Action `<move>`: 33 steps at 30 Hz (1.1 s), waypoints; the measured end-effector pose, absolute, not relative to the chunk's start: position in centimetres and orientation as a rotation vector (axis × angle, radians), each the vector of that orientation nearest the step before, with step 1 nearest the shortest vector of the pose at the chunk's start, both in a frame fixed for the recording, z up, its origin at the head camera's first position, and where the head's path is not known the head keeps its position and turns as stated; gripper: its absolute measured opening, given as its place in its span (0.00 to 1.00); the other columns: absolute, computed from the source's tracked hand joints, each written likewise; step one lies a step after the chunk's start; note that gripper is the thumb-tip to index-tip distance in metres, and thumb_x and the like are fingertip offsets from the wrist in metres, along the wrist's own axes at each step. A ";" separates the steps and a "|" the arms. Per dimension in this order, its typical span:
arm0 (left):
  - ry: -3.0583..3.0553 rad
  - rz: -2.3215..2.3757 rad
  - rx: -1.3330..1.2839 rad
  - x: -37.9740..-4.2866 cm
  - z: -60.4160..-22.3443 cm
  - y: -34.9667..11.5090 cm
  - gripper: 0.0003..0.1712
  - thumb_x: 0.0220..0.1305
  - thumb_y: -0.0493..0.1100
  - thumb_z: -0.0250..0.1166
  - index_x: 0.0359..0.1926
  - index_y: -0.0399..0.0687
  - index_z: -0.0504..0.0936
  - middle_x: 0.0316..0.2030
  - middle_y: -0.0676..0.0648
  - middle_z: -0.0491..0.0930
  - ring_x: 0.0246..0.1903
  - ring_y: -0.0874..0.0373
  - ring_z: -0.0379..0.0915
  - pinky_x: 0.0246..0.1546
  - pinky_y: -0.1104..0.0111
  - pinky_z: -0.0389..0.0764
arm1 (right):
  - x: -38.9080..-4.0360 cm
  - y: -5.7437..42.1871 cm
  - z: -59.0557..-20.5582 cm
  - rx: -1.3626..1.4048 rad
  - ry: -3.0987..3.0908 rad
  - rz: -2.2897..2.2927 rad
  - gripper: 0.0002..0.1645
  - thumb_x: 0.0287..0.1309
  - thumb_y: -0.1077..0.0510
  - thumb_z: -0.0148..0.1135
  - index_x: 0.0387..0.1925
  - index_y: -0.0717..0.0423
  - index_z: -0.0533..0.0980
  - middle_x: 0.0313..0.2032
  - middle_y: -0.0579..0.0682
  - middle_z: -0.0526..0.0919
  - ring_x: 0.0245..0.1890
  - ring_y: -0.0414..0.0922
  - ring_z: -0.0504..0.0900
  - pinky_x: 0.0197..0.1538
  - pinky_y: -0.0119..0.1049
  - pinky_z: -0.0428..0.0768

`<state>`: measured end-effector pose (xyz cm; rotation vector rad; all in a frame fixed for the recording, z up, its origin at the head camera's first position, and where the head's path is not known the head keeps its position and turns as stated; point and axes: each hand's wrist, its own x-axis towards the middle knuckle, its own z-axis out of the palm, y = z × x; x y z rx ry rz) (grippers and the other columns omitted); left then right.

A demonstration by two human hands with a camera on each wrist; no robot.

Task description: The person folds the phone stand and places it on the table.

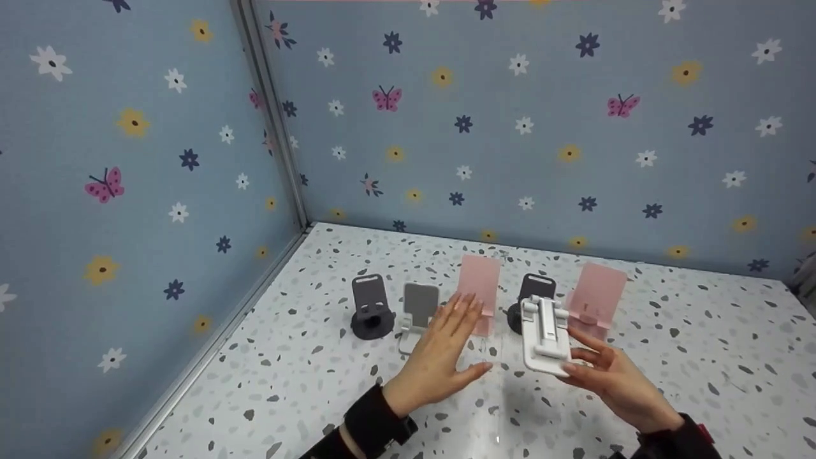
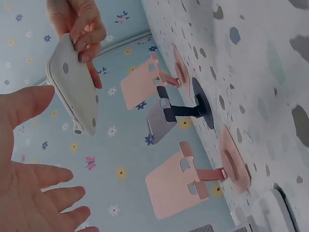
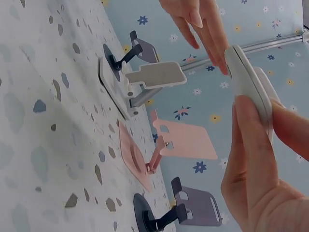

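My right hand [image 1: 621,384] holds a folded white phone stand [image 1: 542,354] by its right edge, raised above the table, thumb on one face and fingers on the other. In the left wrist view the flat base of this white stand [image 2: 72,82] shows small round pads. My left hand [image 1: 435,360] is held out to its left, palm facing the stand, fingers straight and thumb spread, holding nothing. From the head view the left hand overlaps a white phone stand with a grey plate [image 1: 422,305] and a pink phone stand [image 1: 479,277] behind it.
A dark grey phone stand [image 1: 371,299] stands at the row's left end. Behind the held stand are another dark stand [image 1: 539,285] and a second pink stand [image 1: 599,290]. All stand upright on a speckled white table [image 1: 688,370], with flowered walls [image 1: 542,127] at the back and left.
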<state>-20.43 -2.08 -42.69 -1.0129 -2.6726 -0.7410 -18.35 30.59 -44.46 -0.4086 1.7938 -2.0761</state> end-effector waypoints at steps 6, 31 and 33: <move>-2.683 -0.522 -0.909 -20.4 -43.4 -2.4 0.49 0.77 0.60 0.65 0.85 0.39 0.57 0.86 0.36 0.50 0.86 0.37 0.45 0.86 0.42 0.53 | -17.9 33.8 -44.7 -0.299 1.819 -2.034 0.54 0.80 0.71 0.53 0.82 0.73 0.23 0.55 0.43 0.84 0.55 0.37 0.88 0.62 0.35 0.88; -2.774 -0.532 -0.840 -20.3 -44.3 -3.9 0.50 0.78 0.61 0.62 0.86 0.40 0.54 0.87 0.36 0.46 0.86 0.35 0.40 0.86 0.40 0.49 | -17.6 46.8 -46.0 0.438 2.188 -1.862 0.61 0.73 0.67 0.68 0.83 0.72 0.32 0.57 0.83 0.74 0.38 0.31 0.85 0.58 0.39 0.91; -2.781 -0.527 -0.850 -20.2 -44.3 -4.0 0.49 0.79 0.62 0.61 0.86 0.39 0.54 0.87 0.35 0.46 0.86 0.34 0.40 0.86 0.40 0.49 | -17.8 47.2 -46.2 0.462 2.212 -1.839 0.59 0.73 0.68 0.67 0.82 0.74 0.33 0.57 0.87 0.72 0.37 0.31 0.85 0.56 0.39 0.92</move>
